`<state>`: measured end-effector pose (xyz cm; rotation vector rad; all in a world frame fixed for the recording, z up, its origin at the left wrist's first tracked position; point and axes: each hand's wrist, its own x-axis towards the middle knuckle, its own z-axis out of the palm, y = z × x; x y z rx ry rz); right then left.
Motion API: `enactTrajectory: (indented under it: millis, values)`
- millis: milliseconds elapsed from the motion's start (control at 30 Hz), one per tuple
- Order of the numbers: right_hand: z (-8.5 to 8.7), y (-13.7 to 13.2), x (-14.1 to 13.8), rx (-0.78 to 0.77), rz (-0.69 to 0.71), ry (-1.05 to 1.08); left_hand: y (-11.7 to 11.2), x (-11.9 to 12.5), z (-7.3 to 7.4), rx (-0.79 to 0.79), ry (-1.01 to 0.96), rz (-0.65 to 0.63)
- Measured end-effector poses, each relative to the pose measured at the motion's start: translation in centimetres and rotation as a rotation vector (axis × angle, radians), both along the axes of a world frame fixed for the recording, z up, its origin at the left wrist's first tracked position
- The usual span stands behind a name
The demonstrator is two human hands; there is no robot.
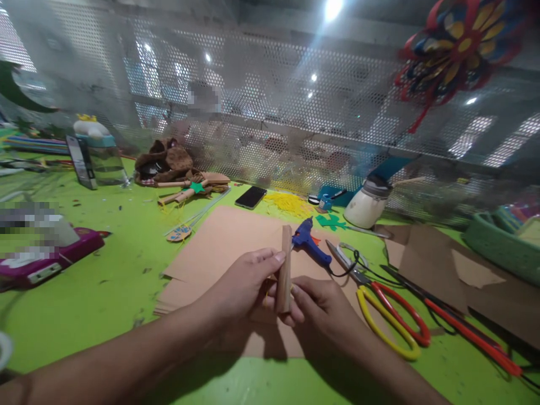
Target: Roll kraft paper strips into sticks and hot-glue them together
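A narrow roll of brown paper stands nearly upright between my two hands. My left hand grips it from the left, with the thumb against its side. Around its lower end close the fingers of my right hand. A thin yellow strand shows at the fingers near the roll; its full course is hidden. Beneath the hands lies a stack of brown paper sheets. Just beyond the roll rests a blue glue gun, and scissors with red and yellow handles lie right of my right hand.
At the back are a phone, yellow shreds, a white jar and finished paper rolls with a green star. A purple power strip lies left. Brown cardboard and a green basket occupy the right.
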<state>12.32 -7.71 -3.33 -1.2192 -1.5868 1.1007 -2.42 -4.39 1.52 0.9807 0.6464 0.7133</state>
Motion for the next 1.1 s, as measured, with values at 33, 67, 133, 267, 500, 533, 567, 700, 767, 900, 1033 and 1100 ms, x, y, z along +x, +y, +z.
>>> enactTrajectory:
  millis: [33, 67, 133, 267, 500, 533, 567, 700, 767, 900, 1033, 1100]
  values:
    - [0.3, -0.1, 0.1, 0.011, -0.005, -0.025, -0.1, 0.0, 0.0, 0.011, 0.003, 0.01]
    - [0.7, -0.2, 0.3, 0.022, -0.006, -0.057, -0.2, 0.1, 0.1, 0.021, 0.003, 0.02]
    - [1.5, -0.5, 0.6, 0.042, 0.014, -0.122, -0.2, 0.1, 0.0, 0.04, -0.008, 0.033]
    - [1.5, -0.5, 0.9, 0.067, 0.0, -0.189, 0.5, -0.1, -0.6, 0.025, -0.025, -0.032]
    - [0.6, 1.1, 2.6, 0.141, -0.076, -0.308, 1.5, -0.1, -1.6, 0.008, 0.074, -0.074]
    - [1.0, 1.3, 3.0, 0.171, -0.092, -0.326, 1.4, 0.0, -1.7, 0.01, 0.097, -0.047]
    - [1.6, 1.3, 3.3, 0.199, -0.111, -0.322, 1.3, 0.0, -1.8, 0.012, 0.112, -0.007]
    - [3.4, 0.7, 3.1, 0.323, -0.093, -0.255, 0.7, 0.3, -2.3, -0.008, 0.104, 0.104]
    - [3.7, 0.2, 2.4, 0.394, -0.023, -0.268, 0.6, 0.5, -2.6, 0.008, 0.054, 0.13]
    - [3.3, -0.4, 1.3, 0.465, 0.017, -0.286, 0.9, 0.6, -3.1, 0.018, 0.016, 0.137]
    - [2.9, -0.4, 1.2, 0.465, -0.034, -0.3, 1.0, 0.6, -3.5, 0.022, 0.001, 0.137]
    - [2.9, -0.2, 1.6, 0.469, -0.082, -0.328, 0.9, 0.6, -3.5, 0.003, 0.005, 0.126]
